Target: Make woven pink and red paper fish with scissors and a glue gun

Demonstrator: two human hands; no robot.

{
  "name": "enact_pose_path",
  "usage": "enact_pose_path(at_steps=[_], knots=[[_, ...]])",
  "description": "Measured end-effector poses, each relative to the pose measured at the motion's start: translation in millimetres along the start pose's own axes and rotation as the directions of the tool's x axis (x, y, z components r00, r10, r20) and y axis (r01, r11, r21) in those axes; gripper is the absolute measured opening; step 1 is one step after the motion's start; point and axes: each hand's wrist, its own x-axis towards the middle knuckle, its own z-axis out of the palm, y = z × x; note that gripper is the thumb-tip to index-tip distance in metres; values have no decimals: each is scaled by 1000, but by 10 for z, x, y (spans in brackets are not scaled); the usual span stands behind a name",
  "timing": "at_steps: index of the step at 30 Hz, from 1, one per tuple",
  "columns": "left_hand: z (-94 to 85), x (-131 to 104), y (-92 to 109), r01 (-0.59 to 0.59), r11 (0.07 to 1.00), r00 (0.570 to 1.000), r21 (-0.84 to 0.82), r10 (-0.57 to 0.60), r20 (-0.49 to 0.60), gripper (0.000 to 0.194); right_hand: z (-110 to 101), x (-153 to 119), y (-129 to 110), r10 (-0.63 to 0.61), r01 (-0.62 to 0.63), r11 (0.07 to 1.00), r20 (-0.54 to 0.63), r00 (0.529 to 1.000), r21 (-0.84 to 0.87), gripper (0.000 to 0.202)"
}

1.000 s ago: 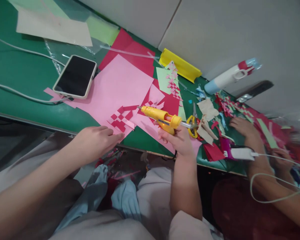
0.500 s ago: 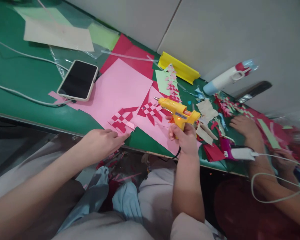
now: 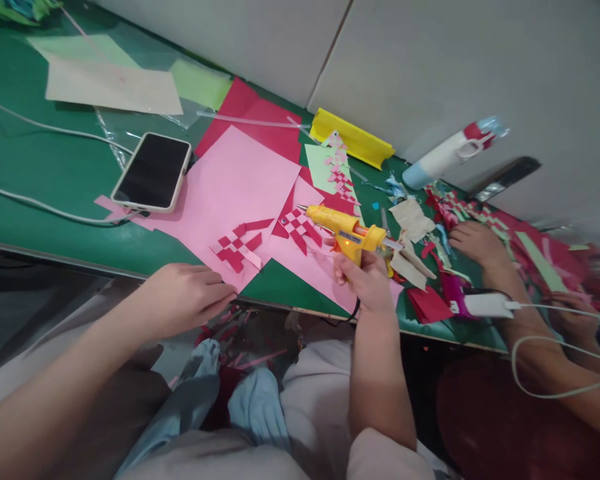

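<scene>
My right hand (image 3: 363, 277) is wrapped round the handle of a yellow glue gun (image 3: 343, 227), its nozzle pointing left above a red and pink woven paper fish (image 3: 297, 225). By the table's front edge, my left hand (image 3: 190, 300) has its fingers together near the corner of the pink paper (image 3: 240, 173); whether anything is between them is hidden. Just above that hand, a second woven paper piece (image 3: 236, 247) lies on the pink paper with a pale strip at its lower right.
A phone (image 3: 153, 172) with cables lies at the left. Behind are a yellow holder (image 3: 353, 139), a white and blue bottle (image 3: 447, 155) and paper scraps. A co-worker's hands (image 3: 475, 243) and a white plug (image 3: 487, 305) are at the right.
My left hand has drawn back left and down, away from the woven piece. The glue gun in my right hand has shifted slightly left and down.
</scene>
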Motion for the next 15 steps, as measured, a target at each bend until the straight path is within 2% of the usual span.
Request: enact_pose_path(at_steps=[2, 3, 5, 6, 8, 10, 15], knots=[[-34, 6, -37, 9, 998, 997, 59, -4, -75, 23, 28, 4, -20, 17, -17, 1000, 0, 1000, -17, 33], [-42, 15, -58, 55, 993, 992, 101, -43, -120, 22, 43, 6, -29, 25, -25, 999, 1, 1000, -22, 34], [-37, 39, -101, 227, 964, 960, 135, -199, -197, 20, 71, 13, -44, 35, -35, 999, 9, 999, -21, 35], [-22, 53, -122, 310, 941, 938, 137, -278, -207, 25, 85, 18, -49, 38, -37, 999, 15, 999, -18, 35], [21, 83, -151, 428, 893, 899, 142, -403, -172, 39, 112, 27, -54, 37, -37, 999, 24, 999, -17, 35], [66, 116, -161, 481, 862, 876, 160, -469, -110, 50, 134, 34, -56, 37, -36, 999, 24, 999, -25, 35], [106, 222, -122, 490, 850, 870, 192, -491, -43, 49, 158, 35, -59, 26, -26, 1000, 33, 999, -3, 33]])
